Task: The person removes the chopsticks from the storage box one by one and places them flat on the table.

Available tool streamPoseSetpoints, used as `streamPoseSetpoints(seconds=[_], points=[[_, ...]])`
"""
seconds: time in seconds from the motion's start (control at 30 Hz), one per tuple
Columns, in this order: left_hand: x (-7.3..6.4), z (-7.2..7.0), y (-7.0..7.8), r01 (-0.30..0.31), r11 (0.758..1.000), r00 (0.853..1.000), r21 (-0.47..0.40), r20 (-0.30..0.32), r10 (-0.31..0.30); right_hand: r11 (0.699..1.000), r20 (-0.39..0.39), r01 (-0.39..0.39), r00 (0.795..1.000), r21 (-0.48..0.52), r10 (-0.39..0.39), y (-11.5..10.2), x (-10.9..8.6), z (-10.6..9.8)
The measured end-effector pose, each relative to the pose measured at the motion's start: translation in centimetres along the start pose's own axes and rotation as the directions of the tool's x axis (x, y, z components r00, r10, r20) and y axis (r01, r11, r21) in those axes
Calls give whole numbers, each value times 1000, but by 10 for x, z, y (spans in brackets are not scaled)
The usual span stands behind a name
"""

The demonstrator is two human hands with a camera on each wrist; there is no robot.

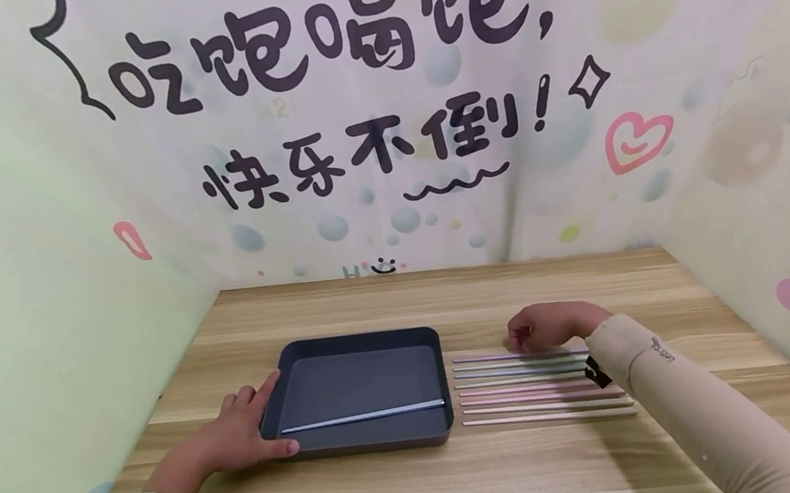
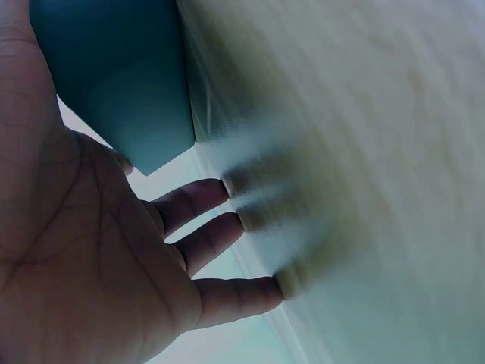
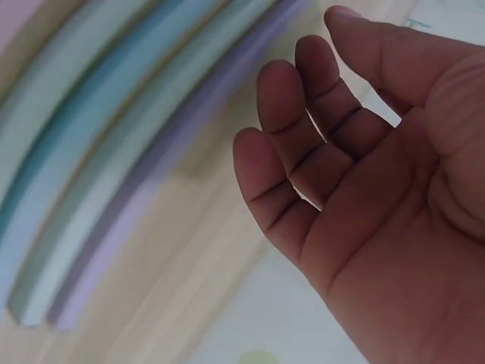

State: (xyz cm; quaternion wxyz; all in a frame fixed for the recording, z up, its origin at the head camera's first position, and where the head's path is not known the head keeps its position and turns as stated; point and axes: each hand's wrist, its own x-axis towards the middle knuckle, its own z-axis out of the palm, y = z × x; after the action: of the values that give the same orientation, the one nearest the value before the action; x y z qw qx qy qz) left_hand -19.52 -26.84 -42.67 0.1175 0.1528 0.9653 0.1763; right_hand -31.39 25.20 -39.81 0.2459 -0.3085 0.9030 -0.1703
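Note:
A dark grey rectangular tray sits on the table, with a pale blue chopstick lying across its front part. At its left end rests my left hand, thumb at the front corner and forefinger along the side wall. In the left wrist view, the other fingers reach straight down to the table. My right hand hovers just behind a row of chopsticks, nearest the purple chopstick. Its fingers are loosely bent, and nothing shows between them and the thumb.
Several chopsticks in green, blue, pink and cream lie side by side, right of the tray. The wood-grain table has a printed cloth wall at the back and pale walls on both sides.

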Motion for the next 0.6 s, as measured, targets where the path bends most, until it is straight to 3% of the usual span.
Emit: streamPoseSetpoints(seconds=[0.4, 0.6], points=[[0, 1, 0, -10, 1000, 1000, 8, -9, 11, 991, -41, 98, 994, -89, -102, -47, 17, -11], [0, 1, 1, -11, 1000, 1000, 4, -11, 11, 969, -131, 218, 964, -113, -232, -81, 30, -11]])
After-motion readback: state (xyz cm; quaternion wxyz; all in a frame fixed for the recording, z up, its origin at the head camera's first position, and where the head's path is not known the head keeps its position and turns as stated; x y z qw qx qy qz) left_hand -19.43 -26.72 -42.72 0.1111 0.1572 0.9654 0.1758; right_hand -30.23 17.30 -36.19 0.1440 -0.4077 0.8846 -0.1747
